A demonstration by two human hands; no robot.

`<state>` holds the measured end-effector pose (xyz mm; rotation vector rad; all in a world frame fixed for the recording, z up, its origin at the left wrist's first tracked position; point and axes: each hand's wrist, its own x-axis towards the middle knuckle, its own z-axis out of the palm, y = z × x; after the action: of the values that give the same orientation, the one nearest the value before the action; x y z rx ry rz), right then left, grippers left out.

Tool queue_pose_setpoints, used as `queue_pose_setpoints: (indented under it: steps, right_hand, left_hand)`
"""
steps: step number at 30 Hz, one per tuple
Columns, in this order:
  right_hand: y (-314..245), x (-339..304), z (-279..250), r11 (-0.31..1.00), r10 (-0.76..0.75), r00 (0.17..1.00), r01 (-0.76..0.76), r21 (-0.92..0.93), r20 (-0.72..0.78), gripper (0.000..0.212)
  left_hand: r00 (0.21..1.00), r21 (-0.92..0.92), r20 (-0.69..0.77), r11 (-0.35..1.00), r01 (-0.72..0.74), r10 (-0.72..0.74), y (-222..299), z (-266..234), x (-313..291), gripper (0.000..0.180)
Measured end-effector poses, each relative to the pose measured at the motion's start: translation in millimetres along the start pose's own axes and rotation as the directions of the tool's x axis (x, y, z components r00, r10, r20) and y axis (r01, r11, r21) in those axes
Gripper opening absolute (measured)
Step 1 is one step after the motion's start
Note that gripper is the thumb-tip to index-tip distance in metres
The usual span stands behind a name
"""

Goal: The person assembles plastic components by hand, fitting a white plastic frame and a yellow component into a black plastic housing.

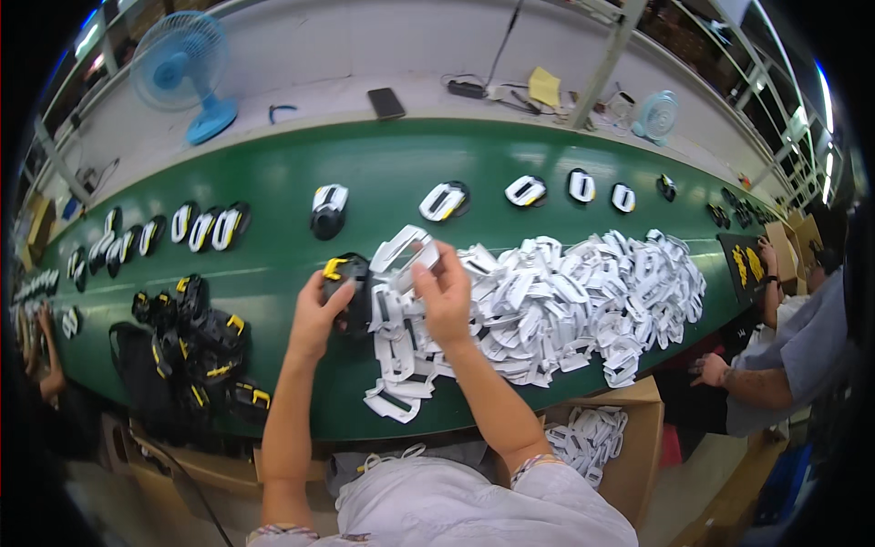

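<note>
My left hand (315,314) is closed round a black plastic housing (358,296) with a yellow clip on its upper left. Close beside it, my right hand (445,296) pinches a white plastic frame (397,249) with a long slot, held just above and right of the housing. The two parts look very near each other; whether they touch I cannot tell. Under and right of my right hand spreads a big pile of loose white frames (556,301). Left of my left forearm lies a heap of black housings with yellow clips (219,342).
Assembled black-and-white pieces (444,201) stand in a row across the green table (273,173). An open cardboard box (645,438) with more white frames is below the table edge. A co-worker (775,365) is at the right; a blue fan (182,68) stands on the back shelf.
</note>
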<state>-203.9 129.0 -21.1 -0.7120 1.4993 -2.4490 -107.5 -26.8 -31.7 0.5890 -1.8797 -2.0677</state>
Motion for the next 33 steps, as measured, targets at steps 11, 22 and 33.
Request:
queue_pose_setpoints:
  steps: [11, 22, 33]
  right_hand:
    - [11.6, 1.3, 5.8, 0.964, 0.151, 0.972, -0.106, -0.244, 0.177, 0.038]
    - [10.9, -8.1, 25.5, 0.963, 0.198, 0.969, -0.164, -0.214, 0.145, 0.033]
    - [12.1, -11.1, 20.6, 0.942, 0.301, 0.931, -0.258, -0.214, 0.204, 0.02]
  left_hand:
    - [0.995, -0.342, -0.017, 0.934, -0.102, 0.103, -30.5, 19.7, 3.3, 0.036]
    - [0.976, -0.088, -0.02, 0.972, -0.219, 0.218, -14.8, 6.5, -8.9, 0.027]
    - [0.92, -0.002, -0.097, 0.924, -0.383, 0.38, -14.3, 12.0, -17.3, 0.026]
